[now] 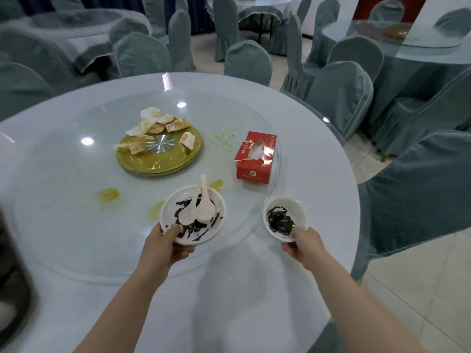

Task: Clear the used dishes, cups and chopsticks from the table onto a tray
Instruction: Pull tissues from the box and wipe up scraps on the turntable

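Tissue box [254, 159] beyond soiled plate [168, 212]

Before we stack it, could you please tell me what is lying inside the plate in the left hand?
Two white spoons lie in the plate, on dark sauce smears. The spoon bowls hide whatever lies beneath them.

You have a red tissue box [254, 159] on the glass turntable [63, 225], right of the gold hub [158, 163] strewn with crumpled napkins [155, 123]. Yellow spills [108, 194] mark the glass. Covered chairs [339, 98] ring the table.
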Tool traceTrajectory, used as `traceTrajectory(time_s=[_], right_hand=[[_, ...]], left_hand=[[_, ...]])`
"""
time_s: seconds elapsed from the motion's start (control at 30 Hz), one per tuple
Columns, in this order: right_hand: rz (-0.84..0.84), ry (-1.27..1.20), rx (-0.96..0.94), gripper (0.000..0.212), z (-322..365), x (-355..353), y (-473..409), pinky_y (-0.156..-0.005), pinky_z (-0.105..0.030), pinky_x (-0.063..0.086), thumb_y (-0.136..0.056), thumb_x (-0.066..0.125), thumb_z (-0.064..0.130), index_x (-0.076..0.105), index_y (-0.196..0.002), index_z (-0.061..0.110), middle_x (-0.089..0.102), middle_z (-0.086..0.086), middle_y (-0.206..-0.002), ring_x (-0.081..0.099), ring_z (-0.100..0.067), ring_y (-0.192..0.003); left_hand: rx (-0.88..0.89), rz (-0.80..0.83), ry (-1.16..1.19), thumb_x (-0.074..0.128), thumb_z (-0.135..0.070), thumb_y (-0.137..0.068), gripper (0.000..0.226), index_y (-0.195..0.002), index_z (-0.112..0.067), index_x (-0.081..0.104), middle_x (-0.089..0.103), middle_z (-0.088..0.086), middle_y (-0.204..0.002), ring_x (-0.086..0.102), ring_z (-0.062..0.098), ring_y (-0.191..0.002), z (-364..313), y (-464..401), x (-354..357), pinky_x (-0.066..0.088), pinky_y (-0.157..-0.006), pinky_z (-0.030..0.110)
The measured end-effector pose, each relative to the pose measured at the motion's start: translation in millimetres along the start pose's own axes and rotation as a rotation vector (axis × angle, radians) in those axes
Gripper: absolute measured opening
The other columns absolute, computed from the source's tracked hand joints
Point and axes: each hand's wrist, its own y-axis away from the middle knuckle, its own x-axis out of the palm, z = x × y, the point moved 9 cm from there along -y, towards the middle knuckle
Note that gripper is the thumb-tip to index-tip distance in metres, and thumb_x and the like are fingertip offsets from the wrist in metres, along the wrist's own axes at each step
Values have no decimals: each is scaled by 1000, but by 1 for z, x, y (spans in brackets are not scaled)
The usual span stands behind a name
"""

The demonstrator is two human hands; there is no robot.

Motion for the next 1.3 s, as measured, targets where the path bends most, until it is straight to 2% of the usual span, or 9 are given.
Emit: traceTrajectory(time_s=[0.1,0.33,0.57,0.7,0.87,1.1,1.3], right_hand=[[129,109,-70,22,17,46,36,-38,-20,39,-80,42,1,57,-94,8,59,-11,-56,53,-19,-40],[330,270,-239,13,56,171,126,-35,-19,36,-85,48,6,59,-88,8,59,-7,-48,50,-12,-37],[547,327,-252,7,44,334,212,-36,-18,33,-86,52,7,60,-87,6,57,-6,-48,46,-11,-38],[646,386,-227,7,21,424,253,-35,-18,34,-85,53,8,60,-88,7,58,-5,-49,45,-10,-38],[693,480,-234,7,-9,521,286,-36,-16,35,-88,55,12,59,-89,7,59,-5,-48,46,-10,-37],[748,680,-168,9,-71,643,312,-35,-13,29,-90,52,14,55,-84,8,55,-5,-44,43,-9,-33],[759,895,-156,12,-107,710,307,-34,-15,28,-93,49,14,54,-84,8,52,-4,-42,41,-10,-33]], left_hand=[[58,-21,23,49,-11,-96,8,-99,-15,55,69,8,-58,66,20,-46,-20,6,-31,50,-40,22],[200,-118,88,47,-10,-96,13,-104,-16,56,70,8,-60,65,19,-46,-78,28,-142,49,-40,22],[286,-250,169,50,-12,-96,12,-101,-20,57,73,11,-67,68,20,-50,-133,58,-286,50,-40,21],[316,-326,210,50,-15,-97,14,-108,-18,57,73,13,-74,69,20,-53,-142,66,-377,49,-40,22],[296,-436,264,50,-11,-95,14,-106,-16,58,71,9,-66,67,18,-48,-122,68,-484,49,-38,21],[170,-584,271,52,-13,-94,12,-102,-18,59,73,9,-67,68,21,-49,-47,60,-612,49,-39,22],[37,-631,301,54,-16,-96,12,-105,-22,59,74,11,-81,71,27,-57,23,42,-662,52,-44,26]])
